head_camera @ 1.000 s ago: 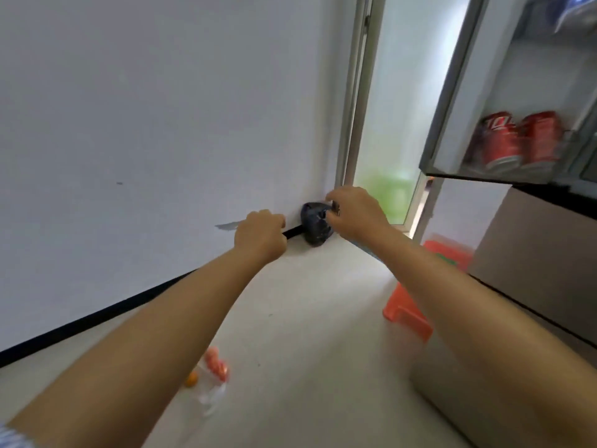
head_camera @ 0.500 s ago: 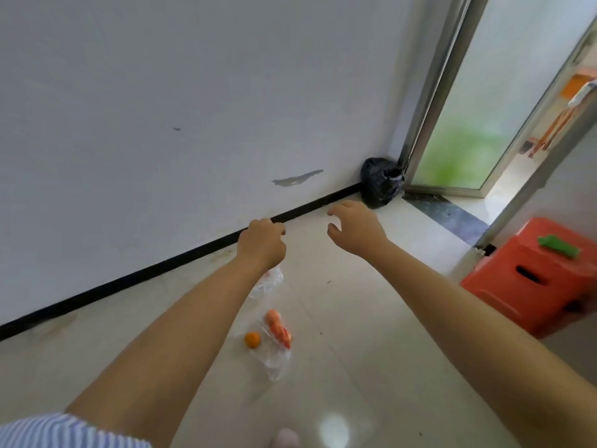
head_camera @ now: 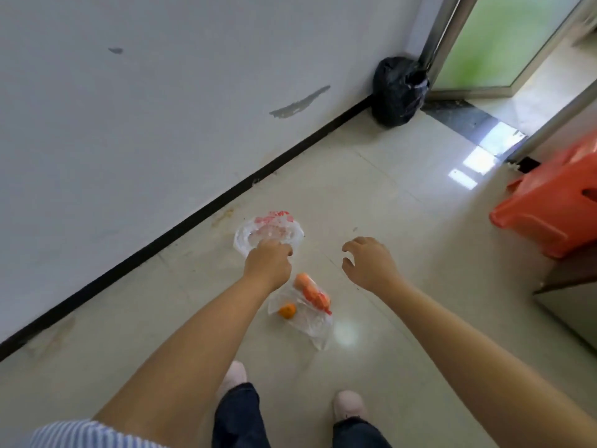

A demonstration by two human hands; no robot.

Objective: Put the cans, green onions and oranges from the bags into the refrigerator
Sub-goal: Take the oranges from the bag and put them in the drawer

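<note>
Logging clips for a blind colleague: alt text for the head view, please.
Both bare hands reach down toward two clear plastic bags on a tiled floor: left hand closed, right hand open. The nearer bag holds an orange.

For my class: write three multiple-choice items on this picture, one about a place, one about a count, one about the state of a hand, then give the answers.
1. Where is the black bag?
A. in the corner by the door frame
B. on the orange stool
C. between the feet

2. How many clear plastic bags lie on the floor?
A. one
B. two
C. four

3. How is the right hand?
A. closed on an orange
B. gripping the stool
C. open and empty

Answers: 1 A, it sits where wall meets frame. 2 B, one clear bag near the wall and one clear bag with an orange. 3 C, its fingers are spread with nothing in them.
</note>
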